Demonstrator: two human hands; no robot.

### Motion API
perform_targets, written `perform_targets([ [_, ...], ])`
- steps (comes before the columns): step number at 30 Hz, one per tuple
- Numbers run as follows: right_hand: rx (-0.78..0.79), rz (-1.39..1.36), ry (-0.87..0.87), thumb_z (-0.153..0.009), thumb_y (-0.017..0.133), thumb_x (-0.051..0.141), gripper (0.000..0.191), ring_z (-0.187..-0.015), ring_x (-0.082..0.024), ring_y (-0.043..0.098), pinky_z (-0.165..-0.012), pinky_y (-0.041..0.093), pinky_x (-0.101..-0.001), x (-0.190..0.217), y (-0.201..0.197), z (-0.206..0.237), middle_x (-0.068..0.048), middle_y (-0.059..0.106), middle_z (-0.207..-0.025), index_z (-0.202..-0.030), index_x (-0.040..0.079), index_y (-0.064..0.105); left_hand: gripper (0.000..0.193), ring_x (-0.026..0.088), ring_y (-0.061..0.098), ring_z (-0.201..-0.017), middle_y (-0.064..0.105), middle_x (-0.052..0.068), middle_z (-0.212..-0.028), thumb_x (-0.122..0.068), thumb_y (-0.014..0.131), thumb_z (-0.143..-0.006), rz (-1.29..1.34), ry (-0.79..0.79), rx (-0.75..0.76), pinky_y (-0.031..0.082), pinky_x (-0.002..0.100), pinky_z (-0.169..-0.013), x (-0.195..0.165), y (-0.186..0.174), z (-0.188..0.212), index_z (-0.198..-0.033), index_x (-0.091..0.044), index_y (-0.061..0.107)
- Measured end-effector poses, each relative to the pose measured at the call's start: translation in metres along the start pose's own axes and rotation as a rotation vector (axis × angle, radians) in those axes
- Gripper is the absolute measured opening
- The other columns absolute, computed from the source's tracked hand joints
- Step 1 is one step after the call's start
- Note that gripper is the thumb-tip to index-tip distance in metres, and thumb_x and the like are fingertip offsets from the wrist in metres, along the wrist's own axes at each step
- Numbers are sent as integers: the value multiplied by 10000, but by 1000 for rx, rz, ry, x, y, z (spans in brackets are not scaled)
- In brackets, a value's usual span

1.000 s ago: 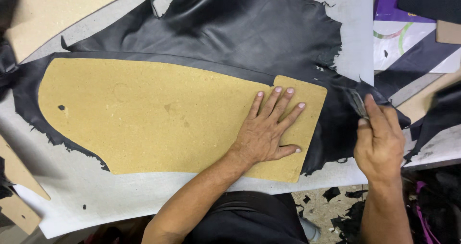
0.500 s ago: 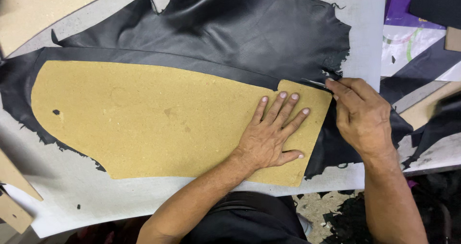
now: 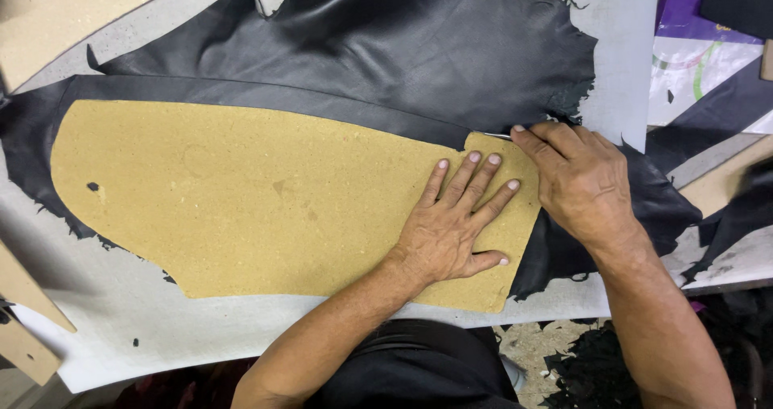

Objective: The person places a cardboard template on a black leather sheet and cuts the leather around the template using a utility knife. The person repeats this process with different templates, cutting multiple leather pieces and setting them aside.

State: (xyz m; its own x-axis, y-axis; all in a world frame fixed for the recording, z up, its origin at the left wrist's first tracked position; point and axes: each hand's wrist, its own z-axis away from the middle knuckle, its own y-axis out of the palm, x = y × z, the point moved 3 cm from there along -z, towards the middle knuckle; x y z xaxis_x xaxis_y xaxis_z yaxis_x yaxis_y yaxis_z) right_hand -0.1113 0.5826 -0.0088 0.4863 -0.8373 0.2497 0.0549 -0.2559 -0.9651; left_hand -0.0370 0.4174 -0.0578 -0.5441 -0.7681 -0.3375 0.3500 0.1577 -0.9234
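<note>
Left hand (image 3: 451, 228) is down flat on the template (image 3: 241, 208), fingers spread wide, palm pressing the tan board near its right end. It grips nothing, only pins. Right hand (image 3: 576, 179) is curled narrow around a thin blade (image 3: 493, 136); just a sliver of metal shows past the forefinger, so how much tool sits in the fist I cannot tell. That tip meets the template right at its upper right corner, where the edge steps up in a small notch.

The template lies on the black leather (image 3: 419, 55), which lies on the grey bench (image 3: 628, 47). Its long axis runs left to right, from a rounded end far to the left to the squared end under the hands. Leather shows all along the template's upper edge and spills well above it, with a ragged fringe to the template's right and a thinner strip off its left end.

The key relation: the blade sits at the template's upper edge, and that edge stretches away leftward from the right hand, curving gently. The right hand is the nearer to that line; the left hand rests just below it, fingertips close to the blade but not touching. More tan boards (image 3: 72, 22) lie beyond the template's upper left.
</note>
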Motion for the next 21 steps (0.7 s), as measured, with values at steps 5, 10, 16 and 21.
perform_targets([
  [5,16,41,-15,-903,691,10,359,-899,-216,682,-804,570,-358,2,3,0,-52,719,-1132,-1242,98,769,1018,318,113,-1589,216,137,-1709,-872,435,-847,-6,-4,-15,-31,562,-1273,0,0,0,-1642,-256,278],
  [10,17,59,-25,-902,693,20,370,-895,-211,677,-794,567,-355,2,3,0,-49,718,-1142,-1256,104,765,1022,314,108,-1588,211,135,-1708,-872,438,-840,-4,-8,-10,-30,557,-1273,0,-1,-1,-1640,-257,281],
  [16,64,73,-51,-862,689,31,388,-832,-219,668,-755,565,-364,4,-5,-10,-34,728,-1118,-1233,116,770,1015,319,123,-1585,187,132,-1703,-866,434,-841,29,-10,20,12,565,-1281,1,-2,-2,-1636,-259,265],
  [21,229,5,-120,-865,615,-55,448,-821,-230,690,-732,592,-354,-9,-16,-32,-55,735,-1120,-1264,91,758,1025,323,123,-1578,168,128,-1707,-877,418,-823,49,-13,18,34,565,-1277,2,-1,-2,-1630,-268,251],
])
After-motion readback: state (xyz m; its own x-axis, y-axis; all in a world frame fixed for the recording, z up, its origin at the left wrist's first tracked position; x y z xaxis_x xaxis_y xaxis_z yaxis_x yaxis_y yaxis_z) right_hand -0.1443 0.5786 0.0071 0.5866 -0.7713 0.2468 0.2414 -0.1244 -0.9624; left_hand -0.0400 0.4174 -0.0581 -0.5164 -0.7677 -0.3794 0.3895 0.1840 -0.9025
